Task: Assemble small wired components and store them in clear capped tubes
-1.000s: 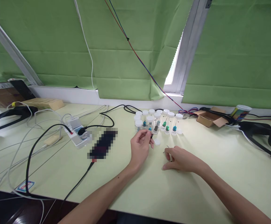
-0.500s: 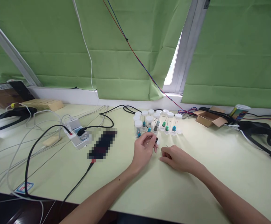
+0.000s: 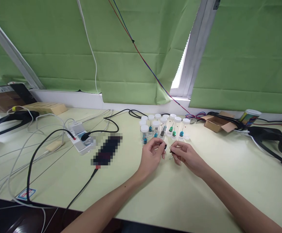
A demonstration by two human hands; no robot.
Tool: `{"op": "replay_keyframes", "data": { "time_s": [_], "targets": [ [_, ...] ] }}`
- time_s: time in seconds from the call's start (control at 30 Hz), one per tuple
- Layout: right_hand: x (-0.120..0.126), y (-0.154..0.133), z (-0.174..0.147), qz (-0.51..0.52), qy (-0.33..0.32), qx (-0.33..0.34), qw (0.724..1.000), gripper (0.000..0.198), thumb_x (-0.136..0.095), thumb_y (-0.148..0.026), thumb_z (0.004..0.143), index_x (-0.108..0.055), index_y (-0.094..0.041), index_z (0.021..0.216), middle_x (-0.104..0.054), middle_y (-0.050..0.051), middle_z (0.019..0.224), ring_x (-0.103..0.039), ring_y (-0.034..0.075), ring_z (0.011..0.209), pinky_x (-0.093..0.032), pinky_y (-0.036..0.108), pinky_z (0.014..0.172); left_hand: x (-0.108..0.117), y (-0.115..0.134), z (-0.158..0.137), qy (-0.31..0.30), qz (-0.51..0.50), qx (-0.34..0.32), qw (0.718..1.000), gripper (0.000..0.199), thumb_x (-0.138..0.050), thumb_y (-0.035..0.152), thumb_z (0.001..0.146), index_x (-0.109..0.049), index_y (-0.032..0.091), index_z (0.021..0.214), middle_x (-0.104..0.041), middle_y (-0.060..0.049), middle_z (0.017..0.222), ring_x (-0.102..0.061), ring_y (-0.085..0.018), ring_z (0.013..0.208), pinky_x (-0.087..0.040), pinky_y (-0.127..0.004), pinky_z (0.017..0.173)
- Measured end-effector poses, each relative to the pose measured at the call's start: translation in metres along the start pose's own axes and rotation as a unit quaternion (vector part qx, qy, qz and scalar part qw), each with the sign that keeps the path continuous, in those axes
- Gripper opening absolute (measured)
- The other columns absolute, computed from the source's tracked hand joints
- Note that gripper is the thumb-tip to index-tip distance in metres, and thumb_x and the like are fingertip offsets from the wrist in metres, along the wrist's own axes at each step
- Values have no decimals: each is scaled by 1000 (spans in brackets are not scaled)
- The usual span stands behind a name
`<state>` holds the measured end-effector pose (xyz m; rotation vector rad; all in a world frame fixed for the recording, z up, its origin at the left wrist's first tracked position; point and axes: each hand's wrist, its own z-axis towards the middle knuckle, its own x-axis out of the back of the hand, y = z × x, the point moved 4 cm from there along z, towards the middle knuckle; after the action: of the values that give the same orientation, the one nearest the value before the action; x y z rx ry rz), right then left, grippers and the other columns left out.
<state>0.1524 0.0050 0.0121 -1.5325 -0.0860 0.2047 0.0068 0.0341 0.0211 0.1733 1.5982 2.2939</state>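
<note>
My left hand point(image 3: 152, 153) is closed in a pinch on a small black piece point(image 3: 165, 147), too small to make out further. To its right, my right hand point(image 3: 185, 155) pinches a small dark piece point(image 3: 171, 151), with a thin, light, needle-like end showing below the fingers. A narrow gap separates the two hands' fingertips. Just beyond them stand several clear vials point(image 3: 144, 134) with white caps point(image 3: 186, 121). Inside are thin needles with blue, green or grey hubs, such as a green hub point(image 3: 174, 133).
Left of the hands lie a pixelated dark device point(image 3: 107, 150) on a black cable and a white power strip point(image 3: 81, 139) among loose cables. Further right are an open cardboard box point(image 3: 216, 124), a colourful can point(image 3: 250, 117) and a black strap-like frame point(image 3: 272, 139). Green blinds hang behind.
My right hand has lifted and turned from the table, bringing a small dark piece into view between its fingertips. The left hand stays nearly in place with its black piece.
</note>
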Motion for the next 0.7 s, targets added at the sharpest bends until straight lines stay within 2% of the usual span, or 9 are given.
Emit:
{"op": "replay_keyframes", "data": {
  "time_s": [0.3,0.7],
  "targets": [
    [1,1,1,158,-9,-32,987,18,-60,-33,87,-53,-19,77,-50,-5,56,-40,7,44,-30,23,48,-3,0,-1,-18,-22,9,1000,15,-61,31,84,-56,18,86,-59,0,74,-60,-12,60,-51,-28,64],
    [-5,1,1,174,-39,-23,984,12,-56,-31,87,-53,-20,82,-49,-4,59,-40,9,49,-29,24,50,-6,1,-2,-36,-34,-3,999,15,-62,31,83,-57,17,88,-59,-2,81,-60,-11,63,-52,-28,66]
  ]
}}
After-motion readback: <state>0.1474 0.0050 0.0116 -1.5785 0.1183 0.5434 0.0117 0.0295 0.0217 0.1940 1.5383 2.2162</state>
